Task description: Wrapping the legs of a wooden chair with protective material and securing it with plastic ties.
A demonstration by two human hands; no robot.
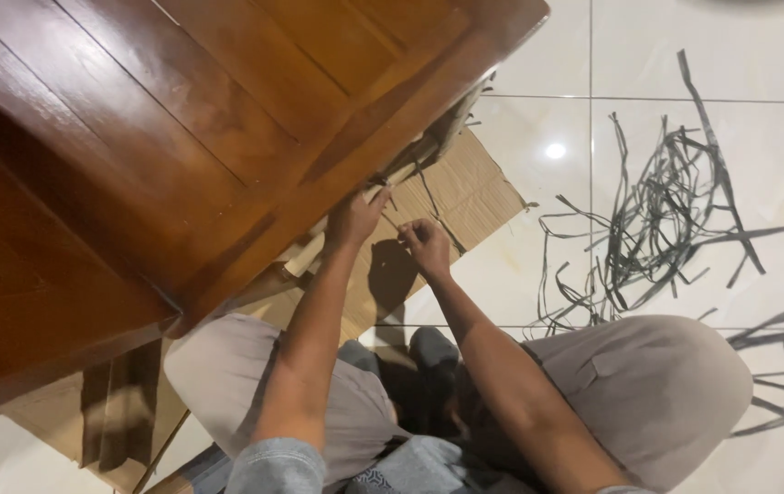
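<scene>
Dark strap (pixel 429 197) runs 11-to-5 between hands; left hand (pixel 353 220) nearer the door edge (pixel 392 128), right hand (pixel 426 245) pinching; left grip unclear.

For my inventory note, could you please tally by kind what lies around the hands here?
Wooden panelled furniture piece: 1
Flattened cardboard sheet: 1
Tangle of dark straps on the tiled floor: 1 pile; single strips too tangled to count
Hands at the wood's edge: 2, left hand and right hand
Total: 5
</scene>
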